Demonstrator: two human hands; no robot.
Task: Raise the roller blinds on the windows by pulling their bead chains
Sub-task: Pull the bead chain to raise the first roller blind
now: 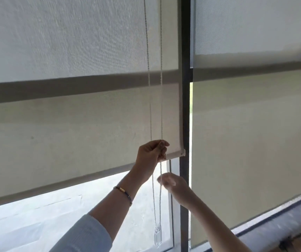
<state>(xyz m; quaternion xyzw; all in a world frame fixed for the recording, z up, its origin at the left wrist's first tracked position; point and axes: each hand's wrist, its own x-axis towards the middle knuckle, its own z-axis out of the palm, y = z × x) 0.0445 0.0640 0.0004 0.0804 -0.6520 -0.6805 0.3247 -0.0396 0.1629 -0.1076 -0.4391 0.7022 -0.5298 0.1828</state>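
Observation:
A pale left roller blind (73, 124) hangs partly raised, and its bottom bar (58, 184) slants above bare window glass. Its bead chain (161, 106) drops in two strands near the blind's right edge to a clear plastic weight (158, 237). My left hand (151, 155) pinches the right strand of the chain at the level of the bar's right end. Just below, my right hand (171, 182), blurred, is curled at the same strand; its hold is unclear. The right roller blind (246, 133) hangs down to near the sill.
A dark vertical frame post (185, 106) divides the two windows. A grey padded ledge (282, 220) runs along the sill at bottom right. A bracelet (123, 191) circles my left wrist.

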